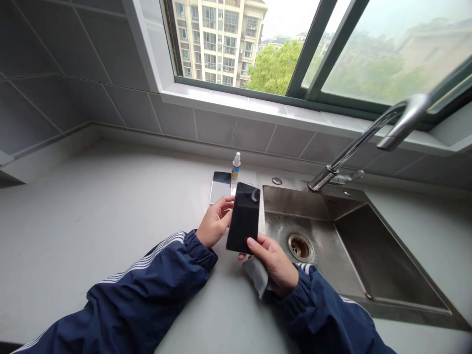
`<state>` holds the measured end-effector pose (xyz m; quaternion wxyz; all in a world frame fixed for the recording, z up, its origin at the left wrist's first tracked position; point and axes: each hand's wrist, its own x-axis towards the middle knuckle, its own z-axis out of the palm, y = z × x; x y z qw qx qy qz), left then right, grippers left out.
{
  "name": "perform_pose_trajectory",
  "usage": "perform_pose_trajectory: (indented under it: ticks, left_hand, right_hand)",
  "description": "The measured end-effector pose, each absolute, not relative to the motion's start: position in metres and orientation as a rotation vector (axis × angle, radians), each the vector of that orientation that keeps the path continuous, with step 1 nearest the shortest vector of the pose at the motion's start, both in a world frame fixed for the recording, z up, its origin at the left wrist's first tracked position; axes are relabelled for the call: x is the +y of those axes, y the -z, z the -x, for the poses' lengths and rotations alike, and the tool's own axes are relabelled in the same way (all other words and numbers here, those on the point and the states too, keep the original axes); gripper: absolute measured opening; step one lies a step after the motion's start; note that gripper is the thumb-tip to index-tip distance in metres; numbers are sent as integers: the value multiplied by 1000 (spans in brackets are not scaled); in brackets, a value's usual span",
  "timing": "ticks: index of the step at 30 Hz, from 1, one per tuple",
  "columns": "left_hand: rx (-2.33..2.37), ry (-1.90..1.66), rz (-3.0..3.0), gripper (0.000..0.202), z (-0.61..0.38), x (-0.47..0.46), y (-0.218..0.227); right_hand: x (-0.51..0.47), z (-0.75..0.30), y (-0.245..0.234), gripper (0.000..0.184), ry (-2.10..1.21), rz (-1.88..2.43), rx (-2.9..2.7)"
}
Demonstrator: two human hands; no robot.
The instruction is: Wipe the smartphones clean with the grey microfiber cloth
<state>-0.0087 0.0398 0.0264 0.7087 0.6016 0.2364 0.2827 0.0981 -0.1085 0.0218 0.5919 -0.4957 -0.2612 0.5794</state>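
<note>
A black phone (244, 217) with a dark glossy screen is held up over the grey countertop (110, 211), just left of the sink. My left hand (215, 222) grips its left edge with curled fingers. My right hand (275, 263) pinches its lower right corner with the thumb on the glass, and a grey-white cloth (257, 276) is bunched under that palm. Both sleeves are dark blue with white stripes.
A second phone (220, 186) lies flat behind, with a small white spray bottle (236, 165) standing beside it. A steel sink (354, 246) with a drain (300, 246) and a chrome tap (372, 132) fills the right. Tiled wall and a window run along the back.
</note>
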Motion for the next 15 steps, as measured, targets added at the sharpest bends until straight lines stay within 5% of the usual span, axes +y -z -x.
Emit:
perform_pose_trajectory:
  ticks: [6, 15]
  left_hand:
    - [801, -1055, -1873, 25, 17, 74, -19]
    - [1049, -1110, -2123, 42, 18, 101, 4]
  right_hand:
    - [-90, -147, -12, 54, -1178, 1363, -620]
    - [-43, -181, -1, 33, -1320, 1657, -547]
